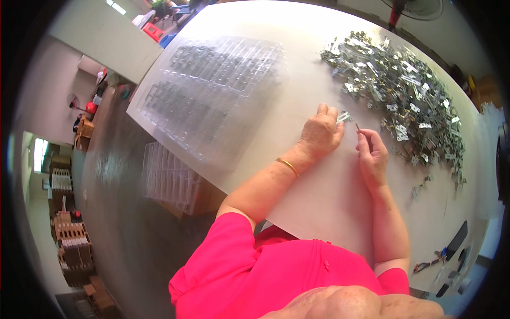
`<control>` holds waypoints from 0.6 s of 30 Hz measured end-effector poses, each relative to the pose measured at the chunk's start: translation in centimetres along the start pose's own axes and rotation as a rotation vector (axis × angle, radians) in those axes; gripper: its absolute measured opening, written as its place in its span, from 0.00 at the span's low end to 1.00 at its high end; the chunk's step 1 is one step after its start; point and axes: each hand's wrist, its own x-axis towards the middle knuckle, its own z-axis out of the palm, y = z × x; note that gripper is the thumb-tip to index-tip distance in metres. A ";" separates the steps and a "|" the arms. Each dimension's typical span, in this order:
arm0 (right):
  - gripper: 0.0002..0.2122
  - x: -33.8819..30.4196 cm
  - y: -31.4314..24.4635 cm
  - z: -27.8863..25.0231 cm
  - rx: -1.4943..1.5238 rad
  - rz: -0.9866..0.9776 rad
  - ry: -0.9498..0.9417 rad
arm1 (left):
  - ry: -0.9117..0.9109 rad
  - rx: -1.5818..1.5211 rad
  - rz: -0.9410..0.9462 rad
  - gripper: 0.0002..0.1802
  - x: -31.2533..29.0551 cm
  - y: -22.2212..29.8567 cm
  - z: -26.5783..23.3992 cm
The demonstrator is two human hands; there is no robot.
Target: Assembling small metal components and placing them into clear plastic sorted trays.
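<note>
My left hand point(322, 131), with a gold bangle at the wrist, is closed on a small silver metal part point(343, 117) that sticks out past the fingers. To its right, my right hand point(372, 154) pinches a thin, short brownish pin point(358, 127) between thumb and forefinger. The two hands are apart, just above the pale tabletop point(319, 196). Beyond them at the right lies a large heap of small metal parts point(409, 101), grey and shiny, several with holes. A few loose parts point(422, 186) lie at the heap's near edge.
Clear plastic trays point(212, 80) with rows of compartments cover the table's left side, and metal parts show in them. More clear trays point(167, 175) are on a carton beside the table. Pliers point(430, 263) and a dark tool lie at the near right. Cartons point(74, 244) stand along the far-left wall.
</note>
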 end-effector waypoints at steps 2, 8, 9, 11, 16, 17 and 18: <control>0.04 0.0 0.0 0.1 0.006 0.020 -0.032 | 0.005 0.008 -0.029 0.11 -0.1 -0.2 -0.2; 0.06 0.2 0.5 -0.1 -0.013 0.020 -0.053 | -0.021 0.091 -0.010 0.12 0.1 -0.3 -0.1; 0.06 0.2 0.6 -0.1 -0.011 0.014 -0.058 | -0.014 0.095 -0.012 0.12 0.1 -0.3 0.0; 0.06 0.2 0.5 -0.1 0.004 -0.001 -0.052 | 0.023 0.136 0.046 0.10 0.2 -0.3 -0.1; 0.05 0.2 0.3 -0.1 0.032 0.022 -0.055 | 0.036 0.206 0.039 0.10 0.2 -0.3 -0.3; 0.05 0.2 0.3 -0.2 0.066 0.043 -0.050 | 0.022 0.178 0.000 0.09 0.2 -0.3 -0.3; 0.05 0.2 0.3 -0.2 0.069 0.037 -0.052 | 0.028 0.181 0.002 0.09 0.3 -0.5 -0.2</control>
